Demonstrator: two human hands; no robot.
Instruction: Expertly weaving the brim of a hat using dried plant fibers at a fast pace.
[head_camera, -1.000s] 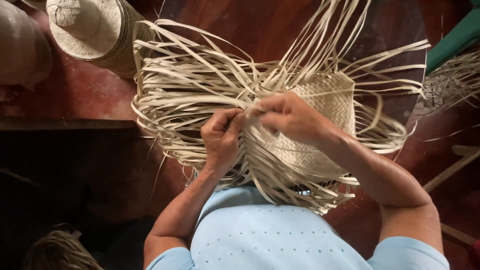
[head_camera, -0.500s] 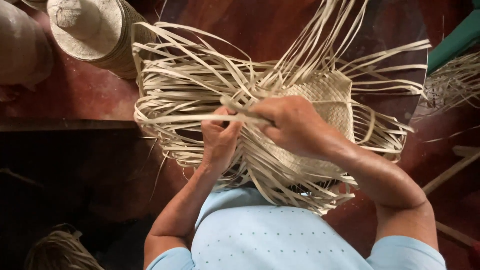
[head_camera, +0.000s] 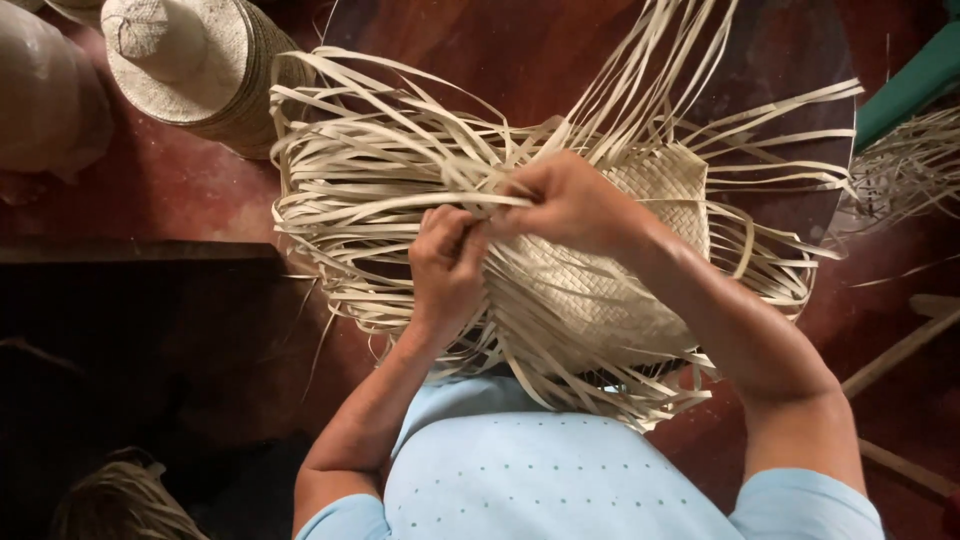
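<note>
Your right hand has drawn its pinched straw strip out toward nine o'clock across the half-woven straw piece in your lap, while your left hand stays closed on neighbouring strands, tightening the weave.

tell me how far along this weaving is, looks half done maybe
Done: a tight woven panel sits under the right forearm, with a patch showing near the top right. In hand: the left hand and right hand pinch pale strips where they meet. Left: many loose strips fan out unwoven on all sides, so a good share seems to remain.
</note>
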